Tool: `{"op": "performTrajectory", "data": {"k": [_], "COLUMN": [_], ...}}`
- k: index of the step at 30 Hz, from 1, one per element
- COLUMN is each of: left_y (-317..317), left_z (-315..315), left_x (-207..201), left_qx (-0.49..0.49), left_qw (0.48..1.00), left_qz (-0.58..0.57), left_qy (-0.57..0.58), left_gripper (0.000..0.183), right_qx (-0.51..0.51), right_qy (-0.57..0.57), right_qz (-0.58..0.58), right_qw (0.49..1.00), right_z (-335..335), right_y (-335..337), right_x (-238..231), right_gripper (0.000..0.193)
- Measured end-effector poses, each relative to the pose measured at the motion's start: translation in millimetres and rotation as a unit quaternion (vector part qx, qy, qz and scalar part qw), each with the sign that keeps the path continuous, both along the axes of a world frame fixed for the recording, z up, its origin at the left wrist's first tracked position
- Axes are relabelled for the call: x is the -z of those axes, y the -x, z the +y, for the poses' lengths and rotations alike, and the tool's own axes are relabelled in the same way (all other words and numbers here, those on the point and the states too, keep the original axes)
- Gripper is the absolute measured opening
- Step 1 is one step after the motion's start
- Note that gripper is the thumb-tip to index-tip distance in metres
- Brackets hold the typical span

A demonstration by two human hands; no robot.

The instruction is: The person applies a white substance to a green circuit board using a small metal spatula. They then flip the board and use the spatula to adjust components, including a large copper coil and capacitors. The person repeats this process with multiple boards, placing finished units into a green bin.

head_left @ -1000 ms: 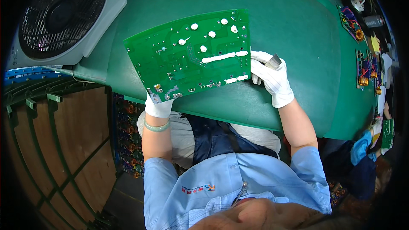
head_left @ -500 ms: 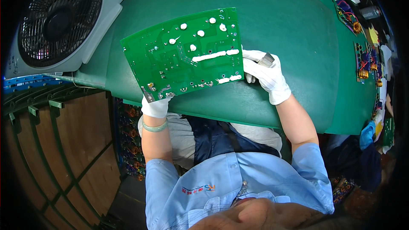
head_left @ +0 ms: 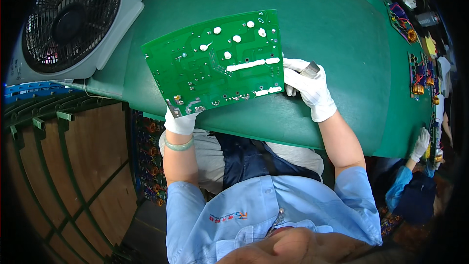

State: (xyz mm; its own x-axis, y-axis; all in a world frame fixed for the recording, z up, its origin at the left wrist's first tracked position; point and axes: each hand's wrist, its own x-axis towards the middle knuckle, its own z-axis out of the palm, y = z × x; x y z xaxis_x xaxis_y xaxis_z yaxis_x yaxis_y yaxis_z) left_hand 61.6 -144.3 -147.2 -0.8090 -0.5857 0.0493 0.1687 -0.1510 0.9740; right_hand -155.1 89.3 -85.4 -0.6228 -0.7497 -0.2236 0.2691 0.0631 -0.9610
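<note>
A large green circuit board (head_left: 166, 61) is held up over the table, its soldered side facing me. White paste-like blobs and two white strips sit on that side. Under the board's lower left corner, my white-gloved left hand (head_left: 181, 123) grips it, fingers mostly hidden behind. My right hand (head_left: 312, 90), also gloved in white, is closed at the board's right edge; its fingertips are partly hidden there. A small flat grey metal piece (head_left: 310, 70), blade-like, sticks out between the fingers of this hand.
A grey box fan (head_left: 100, 19) stands at the left on the green table (head_left: 337, 29). Populated circuit boards (head_left: 418, 73) line the right side. Below left is a rack (head_left: 93, 161) with brown panels. A co-worker's gloved hand (head_left: 420, 145) shows at the far right.
The board and both my hands have shifted slightly right in the picture, as has the fan. The co-worker's gloved hand and blue sleeve have come into view at the right.
</note>
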Motion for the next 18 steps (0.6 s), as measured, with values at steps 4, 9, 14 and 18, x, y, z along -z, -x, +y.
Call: {"op": "performTrajectory", "data": {"k": [4,9,14,18], "left_y": [-0.8,-1.6,-2.4,-5.5], "left_z": [0.5,0.2,1.9,3.0], "left_x": [1.6,0.5,1.9,7.8], "left_qx": [-0.001,0.002,0.004,0.002], "left_qw": [1.0,1.0,0.999,0.999], "left_qz": [0.0,0.007,0.015,0.012], "left_qy": [-0.005,-0.026,-0.051,-0.037], "left_gripper": [0.049,0.049,0.05,0.05], "right_qx": [0.001,0.011,0.023,0.032], "right_qy": [-0.001,-0.001,0.002,-0.008], "right_qz": [0.005,0.009,0.004,0.004], "right_qw": [1.0,1.0,1.0,0.999], "right_z": [-0.9,-1.4,-2.3,-4.8], "right_y": [1.5,1.3,1.9,2.1], "right_x": [2.2,3.8,4.8,5.7], "right_gripper": [0.03,0.033,0.03,0.03]}}
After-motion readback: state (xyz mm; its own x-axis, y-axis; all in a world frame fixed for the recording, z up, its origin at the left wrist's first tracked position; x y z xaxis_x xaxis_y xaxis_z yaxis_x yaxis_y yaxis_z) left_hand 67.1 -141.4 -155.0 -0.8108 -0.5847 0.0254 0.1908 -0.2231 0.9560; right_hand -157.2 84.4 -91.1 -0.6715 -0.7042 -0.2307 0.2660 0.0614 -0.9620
